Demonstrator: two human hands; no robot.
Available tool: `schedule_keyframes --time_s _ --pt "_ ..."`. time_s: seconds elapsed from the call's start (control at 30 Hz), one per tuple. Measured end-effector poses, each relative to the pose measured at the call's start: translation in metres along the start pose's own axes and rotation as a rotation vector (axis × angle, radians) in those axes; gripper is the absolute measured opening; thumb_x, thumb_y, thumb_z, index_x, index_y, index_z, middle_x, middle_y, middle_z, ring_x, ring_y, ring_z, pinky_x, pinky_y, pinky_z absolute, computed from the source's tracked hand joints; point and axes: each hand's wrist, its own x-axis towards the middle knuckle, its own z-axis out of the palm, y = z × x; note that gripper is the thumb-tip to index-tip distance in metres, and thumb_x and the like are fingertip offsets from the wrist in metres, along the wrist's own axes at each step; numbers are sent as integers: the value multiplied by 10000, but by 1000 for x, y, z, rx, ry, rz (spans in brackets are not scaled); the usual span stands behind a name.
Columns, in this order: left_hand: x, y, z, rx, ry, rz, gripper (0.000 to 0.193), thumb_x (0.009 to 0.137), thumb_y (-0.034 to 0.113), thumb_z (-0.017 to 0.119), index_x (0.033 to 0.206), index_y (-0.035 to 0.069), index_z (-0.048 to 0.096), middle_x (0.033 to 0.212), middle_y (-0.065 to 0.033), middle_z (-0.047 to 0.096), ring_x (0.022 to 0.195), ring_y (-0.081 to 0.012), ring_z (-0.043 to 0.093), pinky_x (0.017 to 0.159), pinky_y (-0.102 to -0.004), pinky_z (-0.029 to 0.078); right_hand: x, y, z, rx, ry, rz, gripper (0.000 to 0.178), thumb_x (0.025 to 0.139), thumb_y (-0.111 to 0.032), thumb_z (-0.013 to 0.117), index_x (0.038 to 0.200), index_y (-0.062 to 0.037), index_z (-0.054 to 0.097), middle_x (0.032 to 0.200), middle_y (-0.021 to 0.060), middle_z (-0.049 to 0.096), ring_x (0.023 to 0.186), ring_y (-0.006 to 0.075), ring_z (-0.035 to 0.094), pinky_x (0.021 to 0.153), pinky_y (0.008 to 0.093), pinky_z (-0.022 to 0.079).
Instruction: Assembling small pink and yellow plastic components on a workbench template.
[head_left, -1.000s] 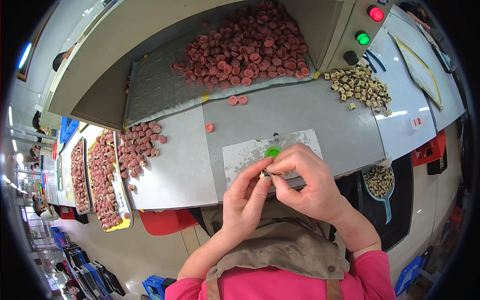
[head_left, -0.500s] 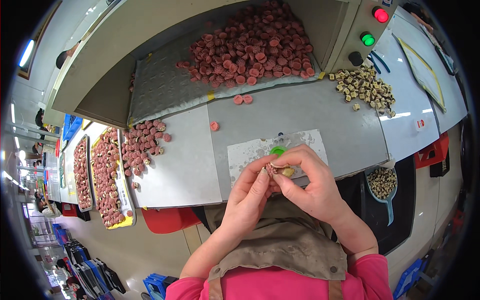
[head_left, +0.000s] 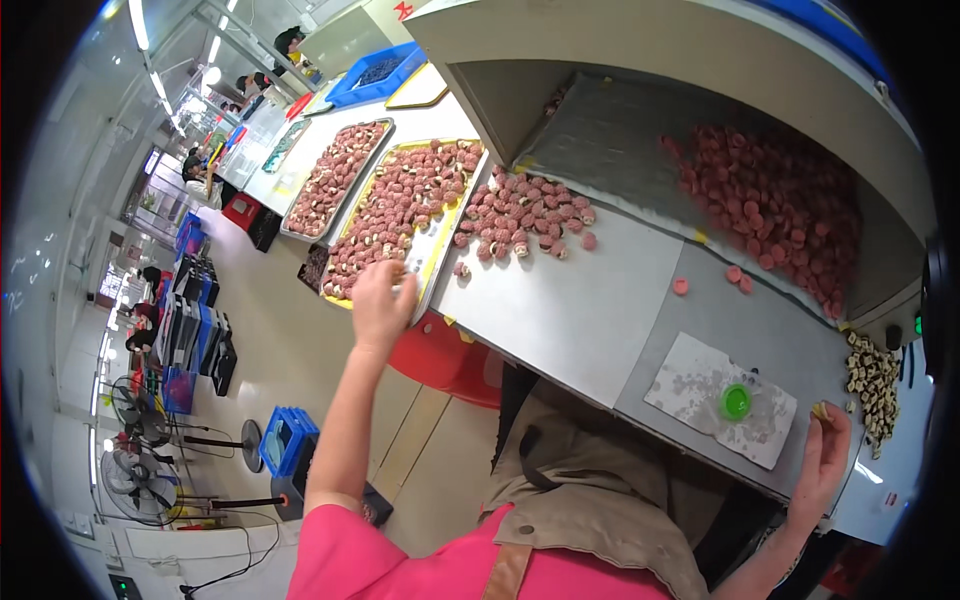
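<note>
My left hand (head_left: 382, 305) reaches over the near edge of a tray (head_left: 432, 255) with yellow edging. Its thumb stands apart from the fingers, and nothing shows between them. Bumpy pinkish-red pieces (head_left: 395, 205) with cream parts, like raspberries, fill much of this tray. On the right, my right hand (head_left: 825, 455) pinches a small cream-yellow piece (head_left: 820, 410) at its fingertips. Beside that hand lies a stained white board (head_left: 680, 375) bearing a small round green container (head_left: 735, 402). A pile of cream-and-dark cubes (head_left: 873, 385) lies just beyond the right hand.
Loose raspberry-like pieces (head_left: 525, 212) are heaped right of the tray. A second filled tray (head_left: 290, 226) stands further left. Red hollow cups (head_left: 765, 195) are piled inside the hooded machine (head_left: 640, 50). A red stool (head_left: 440, 362) is below the table edge; fans (head_left: 135, 485) stand on the floor.
My hands have parted from working together above the white board. The left swung out left to the tray; the right moved to the board's right side. The view has turned left.
</note>
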Motion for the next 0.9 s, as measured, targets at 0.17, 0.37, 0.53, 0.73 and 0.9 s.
schedule_keyframes --time_s 0.17,0.37,0.53,0.73,0.9 --pt "14 4 12 60 106 91 190 829 159 632 971 35 609 886 -118 598 763 -258 586 676 -370 464 1 7 -19 -82 71 33 214 936 -54 511 1147 -17 515 1060 33 549 999 104 507 913 237 375" --pt "58 152 53 -637 -98 178 214 800 108 644 988 15 599 894 -135 578 787 -276 579 665 -351 466 -5 3 -24 -150 121 85 192 925 -55 533 1113 -19 532 1040 25 560 970 96 517 878 231 396" --pt "58 255 59 -853 -407 538 177 829 98 626 987 22 596 913 -93 560 767 -216 565 667 -309 457 -6 -8 -22 -285 110 70 186 906 -48 553 1089 -19 543 1008 21 575 936 99 530 859 231 409" --pt "33 283 44 -929 -568 438 158 808 30 643 953 24 580 902 -68 506 752 -165 541 669 -276 449 31 2 -51 -530 124 -3 192 870 -43 576 1058 -2 570 953 67 577 867 149 558 803 260 437" --pt "5 280 36 -1350 -620 123 125 841 13 622 956 20 575 974 -20 512 790 -106 510 698 -247 448 78 16 -52 -669 190 -144 164 846 -63 599 1000 -9 602 917 109 578 850 237 570 777 311 452"
